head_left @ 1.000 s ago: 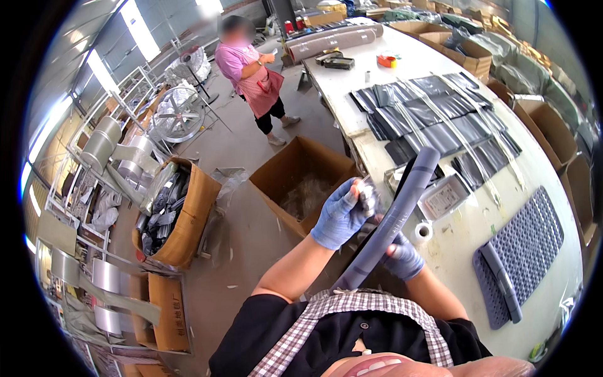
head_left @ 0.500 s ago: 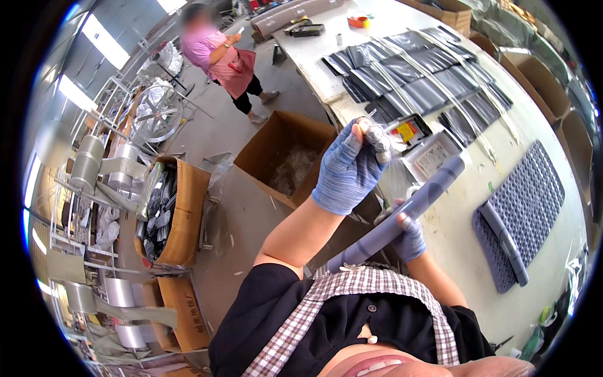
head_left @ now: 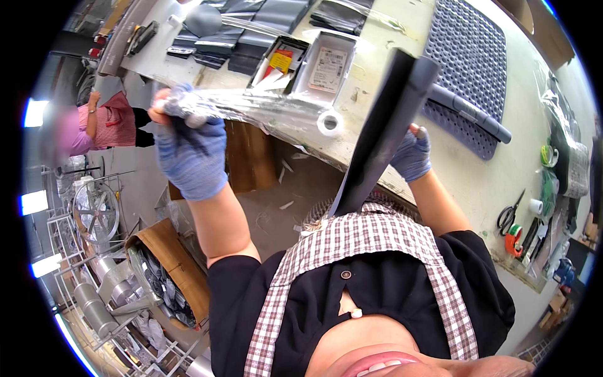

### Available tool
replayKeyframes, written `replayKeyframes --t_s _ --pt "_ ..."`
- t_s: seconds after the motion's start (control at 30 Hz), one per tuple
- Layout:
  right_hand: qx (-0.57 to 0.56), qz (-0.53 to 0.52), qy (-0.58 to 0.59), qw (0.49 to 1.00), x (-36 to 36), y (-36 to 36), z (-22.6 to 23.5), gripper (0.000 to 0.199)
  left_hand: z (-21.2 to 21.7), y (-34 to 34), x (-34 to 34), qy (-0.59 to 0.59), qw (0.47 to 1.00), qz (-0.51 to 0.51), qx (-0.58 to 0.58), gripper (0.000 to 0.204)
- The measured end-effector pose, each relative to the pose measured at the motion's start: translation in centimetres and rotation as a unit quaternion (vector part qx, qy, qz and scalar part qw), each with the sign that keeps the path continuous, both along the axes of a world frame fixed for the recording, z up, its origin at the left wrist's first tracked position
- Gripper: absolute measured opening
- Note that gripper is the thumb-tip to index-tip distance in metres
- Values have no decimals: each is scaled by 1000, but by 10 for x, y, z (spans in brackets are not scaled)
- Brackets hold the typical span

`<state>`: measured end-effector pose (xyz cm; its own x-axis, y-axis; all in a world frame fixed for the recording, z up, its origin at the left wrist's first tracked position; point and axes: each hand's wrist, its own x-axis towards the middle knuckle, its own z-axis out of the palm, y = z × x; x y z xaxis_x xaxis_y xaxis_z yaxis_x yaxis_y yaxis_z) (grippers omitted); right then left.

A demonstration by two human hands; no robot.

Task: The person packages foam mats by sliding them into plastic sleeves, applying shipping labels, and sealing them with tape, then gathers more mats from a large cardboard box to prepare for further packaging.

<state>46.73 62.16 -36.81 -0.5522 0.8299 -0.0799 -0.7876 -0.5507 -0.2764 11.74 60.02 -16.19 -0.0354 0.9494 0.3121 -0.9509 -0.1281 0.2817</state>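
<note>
My left hand, in a blue glove with bare fingertips, is raised left of the table edge. Its fingers are closed on a bunched end of clear plastic film. The film stretches rightward past the table edge, and a white ring shows at its right end. My right hand, gloved alike, grips a dark grey rolled sheet from its right side. The roll stands tilted in front of my checked apron, its lower end against it. Most of the right fingers are hidden behind the roll.
A dimpled grey mat lies on the table with a rolled piece on it. Nearby are a white tray, an open box, scissors and orange tape. A cardboard box stands below; a person is far left.
My left hand has moved left, drawing the plastic film out long. The roll in my right hand has tipped more upright. The whole view has turned toward the right side of the table.
</note>
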Motion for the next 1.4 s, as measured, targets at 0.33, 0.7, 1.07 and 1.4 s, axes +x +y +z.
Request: replayKeyframes --t_s 0.33,0.7,1.07,1.4 --pt "127 -110 -50 984 68 5 17 75 -3 41 -36 76 995 -15 -57 13" --pt "-10 -345 -176 922 238 -44 8 39 -204 -71 -469 407 495 542 -544 31" --pt "65 -371 -222 899 320 -68 -38 46 -249 -84 -345 834 -34 160 -527 54" --pt "-421 -377 -327 757 277 -85 -38 49 -102 -63 -222 878 -176 190 -401 50"
